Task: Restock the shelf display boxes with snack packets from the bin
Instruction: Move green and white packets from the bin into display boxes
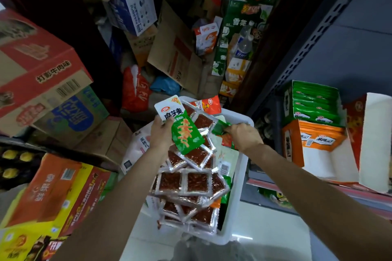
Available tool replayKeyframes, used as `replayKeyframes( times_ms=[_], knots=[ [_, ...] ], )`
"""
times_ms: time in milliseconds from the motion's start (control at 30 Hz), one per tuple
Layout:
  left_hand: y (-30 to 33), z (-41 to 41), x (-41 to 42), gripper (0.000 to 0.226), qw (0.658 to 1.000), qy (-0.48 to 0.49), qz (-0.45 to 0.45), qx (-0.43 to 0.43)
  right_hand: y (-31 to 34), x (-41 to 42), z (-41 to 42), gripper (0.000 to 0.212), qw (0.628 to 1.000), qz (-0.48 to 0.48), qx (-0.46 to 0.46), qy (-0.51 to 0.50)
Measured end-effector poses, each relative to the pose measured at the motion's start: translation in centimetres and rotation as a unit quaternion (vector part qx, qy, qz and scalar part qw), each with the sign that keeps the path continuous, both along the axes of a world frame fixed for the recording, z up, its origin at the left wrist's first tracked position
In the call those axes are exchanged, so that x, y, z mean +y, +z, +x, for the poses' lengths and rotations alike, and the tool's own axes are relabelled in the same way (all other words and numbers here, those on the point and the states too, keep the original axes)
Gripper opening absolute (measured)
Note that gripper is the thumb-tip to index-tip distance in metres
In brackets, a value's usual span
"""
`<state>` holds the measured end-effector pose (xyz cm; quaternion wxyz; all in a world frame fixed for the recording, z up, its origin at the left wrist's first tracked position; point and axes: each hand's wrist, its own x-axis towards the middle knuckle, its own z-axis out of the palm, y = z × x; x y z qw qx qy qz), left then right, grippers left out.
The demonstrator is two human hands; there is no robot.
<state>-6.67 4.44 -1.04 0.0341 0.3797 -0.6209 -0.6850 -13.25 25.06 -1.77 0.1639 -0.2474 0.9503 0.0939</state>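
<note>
A white plastic bin [241, 174] stands on the floor below me, heaped with silver-edged packets of dark red snack [192, 182]. My left hand [162, 133] grips a green and white snack packet [180, 127] above the heap. My right hand [244, 135] reaches into the bin's far right corner and pinches another green packet [220, 128]. On the grey shelf at right stand a green display box [314, 101] full of green packets, an orange display box [318, 142] partly filled, and a red and white box [371, 137].
Cardboard cartons are stacked at left [42, 74] and lower left [53, 193]. More boxes, bags and a water bottle [244, 44] crowd the floor behind the bin. The shelf upright [307, 48] rises at right. Pale floor [265, 229] shows beside the bin.
</note>
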Motion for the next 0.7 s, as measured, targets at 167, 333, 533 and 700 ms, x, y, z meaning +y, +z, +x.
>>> replayKeyframes(
  times_ms=[167, 333, 533, 700],
  knots=[
    [0.6, 0.1, -0.1, 0.016, 0.999, -0.035, -0.010, 0.008, 3.6, 1.9, 1.4, 0.029, 0.992, -0.068, -0.026, -0.099],
    [2.4, -1.5, 1.7, 0.026, 0.997, -0.039, -0.069, 0.021, 9.5, 3.6, 3.9, 0.007, 0.879, -0.420, 0.011, -0.225],
    [4.4, -3.4, 7.0, 0.009, 0.992, -0.124, -0.006, 0.001, 11.5, 5.1, 4.5, 0.023, 0.569, -0.707, -0.046, -0.418],
    [8.7, -4.0, 13.4, 0.036, 0.955, -0.188, 0.214, 0.085, 11.6, 7.8, 5.3, 0.017, 0.547, -0.691, -0.070, -0.467]
  ],
)
